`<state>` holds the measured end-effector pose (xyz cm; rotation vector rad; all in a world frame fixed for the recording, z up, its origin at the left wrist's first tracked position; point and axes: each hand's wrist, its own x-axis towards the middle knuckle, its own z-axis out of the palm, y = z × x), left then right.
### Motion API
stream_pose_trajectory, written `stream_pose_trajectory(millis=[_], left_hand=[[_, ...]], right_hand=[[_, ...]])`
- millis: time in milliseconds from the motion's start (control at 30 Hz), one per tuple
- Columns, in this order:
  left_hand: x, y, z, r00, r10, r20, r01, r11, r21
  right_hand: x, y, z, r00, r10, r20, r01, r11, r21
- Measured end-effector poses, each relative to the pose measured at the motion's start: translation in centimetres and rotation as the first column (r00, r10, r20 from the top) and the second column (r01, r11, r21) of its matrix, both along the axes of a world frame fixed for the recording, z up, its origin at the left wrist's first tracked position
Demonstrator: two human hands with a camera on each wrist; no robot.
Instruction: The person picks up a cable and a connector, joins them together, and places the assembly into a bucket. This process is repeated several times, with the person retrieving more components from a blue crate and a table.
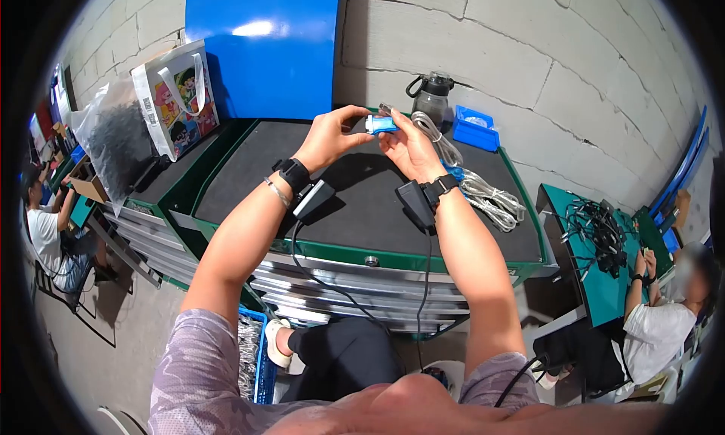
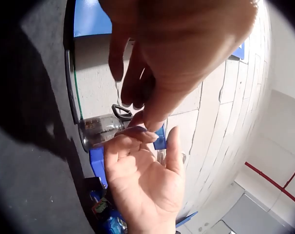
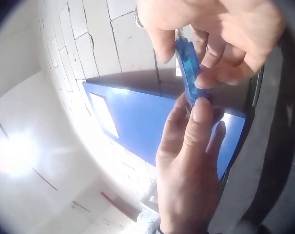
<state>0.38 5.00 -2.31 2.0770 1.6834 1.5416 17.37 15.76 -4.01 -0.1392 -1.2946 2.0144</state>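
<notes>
A translucent blue cable connector (image 1: 384,124) with a pale metal end is held up between both hands, over the dark mat (image 1: 362,186). My left hand (image 1: 330,139) pinches the pale end between thumb and fingers. From the other side, my right hand (image 1: 412,152) grips the blue body with thumb and fingertips. In the right wrist view the connector (image 3: 190,70) stands lengthwise between the two hands, its lower end at the left fingertips. Most of it is hidden by fingers in the left wrist view, where a blue piece (image 2: 160,139) shows.
Coiled clear-grey cables (image 1: 495,201) lie at the mat's right side. Behind them stand a dark bottle (image 1: 432,97) and a blue bin (image 1: 476,131). A printed paper bag (image 1: 177,99) and a plastic bag (image 1: 113,137) sit at left. Two people work at side tables.
</notes>
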Motion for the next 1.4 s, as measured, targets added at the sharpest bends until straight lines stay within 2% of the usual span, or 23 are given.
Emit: stream_pose_trajectory(millis=[67,167,200,267,367,533,600,667,733,767,867,933,967,1067,1133,1200,1400], left_hand=[[0.0,-0.2,0.3,0.993,0.050,-0.106,-0.038,0.993,0.115],[0.1,-0.5,0.5,0.985,0.094,-0.147,-0.068,0.982,0.173],[0.3,-0.6,0.6,0.985,0.093,-0.147,-0.067,0.982,0.174],[0.4,-0.7,0.7,0.967,0.210,-0.142,-0.191,0.972,0.138],[0.2,-0.4,0.3,0.968,0.212,-0.133,-0.201,0.975,0.091],[-1.5,0.1,0.3,0.995,0.085,-0.045,-0.087,0.995,-0.056],[-2.6,1.0,-0.4,0.987,-0.125,0.106,0.125,0.992,-0.001],[-2.1,0.4,0.0,0.989,-0.102,0.106,0.105,0.994,-0.026],[-0.9,0.0,0.2,0.990,0.127,-0.066,-0.126,0.992,0.014],[-0.5,-0.1,0.3,0.973,0.189,-0.130,-0.183,0.981,0.058],[-0.5,-0.1,0.2,0.983,0.154,-0.097,-0.144,0.985,0.096],[-1.4,-0.5,0.9,1.000,-0.013,0.024,0.014,0.998,-0.054],[-1.7,-0.3,0.8,0.998,-0.040,0.040,0.042,0.997,-0.058],[-1.6,0.4,0.3,0.995,-0.025,0.099,0.023,1.000,0.016],[-1.1,0.3,0.2,0.996,-0.013,0.087,0.014,1.000,-0.015],[-0.6,0.1,0.2,0.993,-0.070,0.097,0.063,0.995,0.078],[-0.4,0.1,0.4,0.986,-0.068,0.153,0.059,0.996,0.064]], right_hand=[[0.1,-0.4,0.4,1.000,0.031,0.001,-0.031,0.999,0.025],[0.0,0.0,0.2,0.996,0.088,-0.023,-0.086,0.995,0.057],[-0.1,0.1,0.0,0.996,0.087,-0.024,-0.085,0.995,0.058],[-0.4,-0.1,-0.1,0.996,0.062,-0.062,-0.051,0.985,0.163],[-0.6,0.1,-0.8,1.000,-0.022,0.005,0.021,0.983,0.182],[0.0,0.3,-0.7,0.995,-0.024,0.099,0.001,0.974,0.227],[0.0,-0.1,-0.5,0.995,-0.036,0.097,0.011,0.970,0.243],[-0.2,0.0,-0.7,0.994,-0.055,0.098,0.028,0.965,0.261],[-0.4,0.1,-0.8,0.992,-0.076,0.097,0.046,0.959,0.280],[-0.4,0.1,-0.8,0.992,-0.097,0.083,0.068,0.954,0.291],[-0.3,-0.4,-0.2,0.994,-0.099,0.053,0.081,0.958,0.276],[0.1,-0.2,-0.2,0.996,-0.087,0.035,0.076,0.967,0.243],[0.3,0.4,-0.1,0.998,-0.054,0.017,0.049,0.980,0.193],[0.8,1.4,0.0,1.000,0.011,-0.006,-0.010,0.990,0.139],[0.7,1.4,0.0,0.997,0.070,-0.010,-0.068,0.985,0.158],[0.6,1.1,0.2,0.997,0.076,-0.015,-0.073,0.985,0.156],[0.7,1.3,0.1,0.995,0.096,-0.017,-0.092,0.982,0.163]])
